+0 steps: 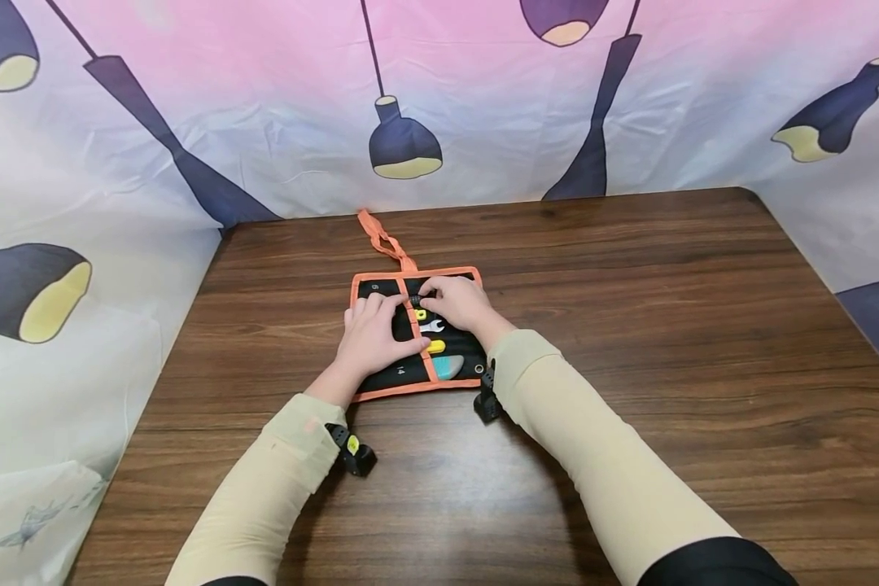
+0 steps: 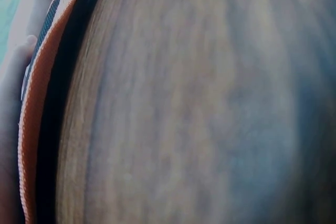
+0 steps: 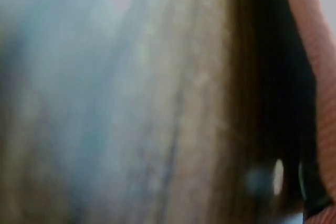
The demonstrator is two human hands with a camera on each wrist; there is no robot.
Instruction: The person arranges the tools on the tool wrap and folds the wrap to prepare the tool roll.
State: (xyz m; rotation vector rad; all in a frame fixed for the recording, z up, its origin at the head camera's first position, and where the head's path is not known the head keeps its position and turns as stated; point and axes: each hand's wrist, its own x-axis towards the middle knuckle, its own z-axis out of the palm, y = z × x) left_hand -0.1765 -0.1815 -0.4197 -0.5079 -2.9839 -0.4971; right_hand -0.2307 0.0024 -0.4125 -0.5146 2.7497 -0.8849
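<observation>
A flat black tool pouch with orange trim lies on the table. Several tools stick out of its pockets: a wrench, a yellow-ended piece and a teal and grey tool. My left hand rests on the pouch's left part, thumb and fingers spread along the orange pocket edge. With thumb and fingertips my right hand pinches a small black piece at the uppermost pocket; its kind is hard to tell. Both wrist views show mainly blurred tabletop and the pouch's orange edging.
An orange strap runs from the pouch's top edge toward the back of the brown wooden table. Behind the table hangs a cloth printed with lamps. A metal eyelet sits in the pouch's lower right corner.
</observation>
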